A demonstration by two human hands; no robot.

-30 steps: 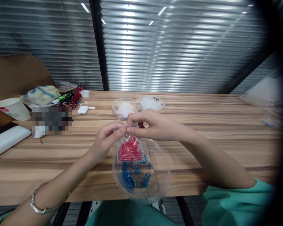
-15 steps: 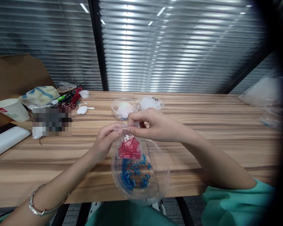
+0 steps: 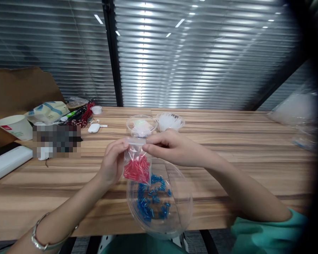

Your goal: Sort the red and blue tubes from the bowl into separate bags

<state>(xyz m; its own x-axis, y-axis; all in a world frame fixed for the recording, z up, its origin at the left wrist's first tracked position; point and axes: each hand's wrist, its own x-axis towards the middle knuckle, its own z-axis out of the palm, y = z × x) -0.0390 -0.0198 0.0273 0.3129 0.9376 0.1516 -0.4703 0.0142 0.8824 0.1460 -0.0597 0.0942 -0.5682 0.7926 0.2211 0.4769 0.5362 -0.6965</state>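
Note:
A small clear zip bag (image 3: 137, 168) full of short red tube-like pieces hangs between my two hands. My left hand (image 3: 113, 158) pinches its upper left corner. At the upper right corner, the thumb and finger of my right hand (image 3: 168, 146) are closed on the bag's top edge. Whether the zip strip is sealed, I cannot tell. Below the bag stands a large round clear plastic bowl (image 3: 184, 197) near the table's front edge. Short blue tube-like pieces (image 3: 145, 203) lie scattered in it, mostly on its left side. The bag hides part of the bowl's far left rim.
Beyond my hands stand two small clear bowls, one with a pale packet (image 3: 141, 127), the other with white slender pieces (image 3: 170, 121). To the left are a paper cup (image 3: 14, 126), a white earbud case (image 3: 94, 128), red wires (image 3: 87, 112) and a long white device (image 3: 9, 164). Plastic bags (image 3: 296, 113) lie far right.
The bag has shifted slightly left and turned to show its front more fully. My hands have moved a little apart along its top edge. The view has tilted up slightly.

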